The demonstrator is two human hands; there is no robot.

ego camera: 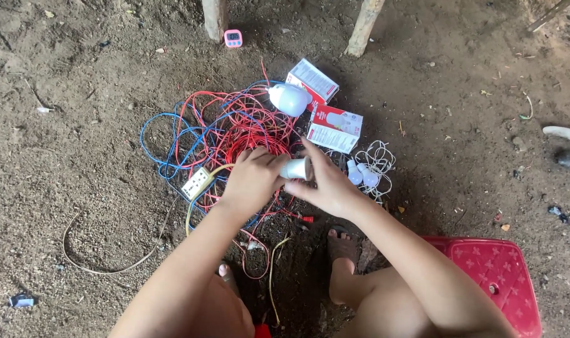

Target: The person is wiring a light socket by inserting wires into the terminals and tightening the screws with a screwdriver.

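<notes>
You have a tangle of wires (pixel 225 134), red and blue, on the dirt, with a socket (pixel 197 183) at its left edge. Beyond it lie a bulb (pixel 289 99) and two boxes (pixel 334 128). A pink timer (pixel 233 38) sits near a post (pixel 363 26); a red stool (pixel 504 275) stands at right.

two red-and-white bulb boxes (pixel 312 81) (pixel 335 128) on dirt, small pink screen gadget (pixel 233 38) beyond
</notes>
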